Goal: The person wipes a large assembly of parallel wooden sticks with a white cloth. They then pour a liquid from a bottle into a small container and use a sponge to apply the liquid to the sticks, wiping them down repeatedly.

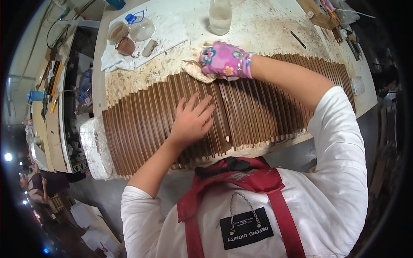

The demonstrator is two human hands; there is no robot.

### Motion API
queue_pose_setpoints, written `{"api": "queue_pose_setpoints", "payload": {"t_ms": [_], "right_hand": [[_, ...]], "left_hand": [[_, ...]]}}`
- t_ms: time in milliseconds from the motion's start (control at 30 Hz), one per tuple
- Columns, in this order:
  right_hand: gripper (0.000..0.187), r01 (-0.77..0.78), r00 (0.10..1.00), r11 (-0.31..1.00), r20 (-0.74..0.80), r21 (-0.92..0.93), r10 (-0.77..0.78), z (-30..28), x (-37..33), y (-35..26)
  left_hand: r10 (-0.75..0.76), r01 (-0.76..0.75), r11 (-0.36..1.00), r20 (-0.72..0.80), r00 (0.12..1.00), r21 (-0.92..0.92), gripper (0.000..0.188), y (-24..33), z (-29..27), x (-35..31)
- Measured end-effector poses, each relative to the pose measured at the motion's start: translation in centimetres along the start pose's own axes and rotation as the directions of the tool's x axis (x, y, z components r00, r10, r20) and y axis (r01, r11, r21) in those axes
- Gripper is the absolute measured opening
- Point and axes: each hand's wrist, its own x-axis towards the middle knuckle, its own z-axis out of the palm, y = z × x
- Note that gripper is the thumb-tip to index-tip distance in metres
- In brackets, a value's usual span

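Long brown wooden strips (140, 118) lie side by side across the worktable, running away from me, with a seam near the middle of the row. My left hand (192, 121) is bare and rests on them left of the seam, palm down with fingers spread. Toward the strips' far ends, my right hand (226, 60) wears a pink flowered glove. Its fingers are closed on a crumpled cream cloth (195, 71), which is pressed against the strips. The glove partly covers the cloth.
Behind the strips stands a clear bottle (220, 19) of cloudy liquid. A blue-capped jug (142, 29), a reddish-brown cup (125, 46) and a grey block (149, 48) sit on a white sheet (116, 64). A plastic-wrapped white block (95, 150) borders the left end. Another person (43, 185) is at far left.
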Motion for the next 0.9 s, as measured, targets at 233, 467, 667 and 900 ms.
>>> {"api": "queue_pose_setpoints", "payload": {"t_ms": [233, 467, 667, 900], "right_hand": [[0.034, 0.562, 0.75, 0.786, -0.241, -0.258, -0.616, 1.3, -0.2, 1.4], [0.034, -0.141, 0.987, 0.962, -0.045, 0.233, 0.156, 0.2, 2.8, 4.3], [0.036, -0.004, 0.999, 0.932, 0.031, 0.363, -0.008, 0.7, 2.7, 5.8], [0.029, 0.656, 0.613, 0.709, -0.366, -0.259, -0.7, 5.3, 0.5, -4.2]], "left_hand": [[-0.012, 0.012, 1.0, 0.009, 1.0, -0.015, 0.042, -0.1, -0.5, 0.2], [-0.006, 0.006, 1.0, 0.011, 1.0, -0.012, 0.043, 0.2, -0.8, 0.5], [0.042, -0.041, 0.998, 0.01, 0.999, -0.04, 0.052, 0.0, -1.3, 0.6], [0.116, -0.028, 0.949, 0.264, 0.958, -0.315, 0.066, 0.8, -0.1, -0.5]]}}
